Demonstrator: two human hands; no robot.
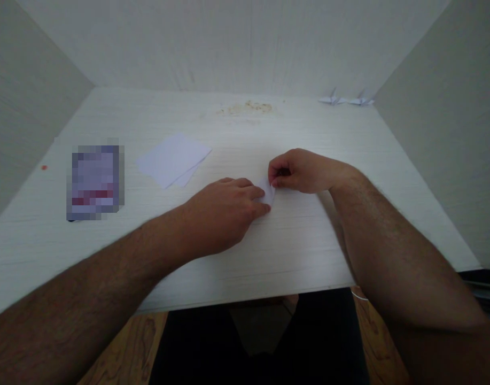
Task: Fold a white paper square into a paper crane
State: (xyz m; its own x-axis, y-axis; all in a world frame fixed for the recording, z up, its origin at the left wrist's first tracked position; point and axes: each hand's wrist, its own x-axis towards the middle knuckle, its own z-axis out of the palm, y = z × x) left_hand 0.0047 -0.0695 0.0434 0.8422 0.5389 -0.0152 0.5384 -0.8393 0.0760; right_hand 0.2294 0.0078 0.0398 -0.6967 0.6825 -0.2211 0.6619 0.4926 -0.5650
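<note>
A small piece of white folded paper [269, 195] lies on the white table, mostly covered by my hands. My left hand [228, 211] rests over its left side, fingers stretched out and pressing it down on the tabletop. At the paper's right upper edge, my right hand [296, 170] pinches it between thumb and curled fingers. How the paper is folded underneath the fingers cannot be made out.
Left of my hands lie loose white paper sheets [172, 159]. Farther left is a blurred-out rectangular object [94, 182], with a small red dot [44, 167] beside it. Folded paper cranes [332, 99] stand at the back right. Walls enclose the table [245, 272] on three sides.
</note>
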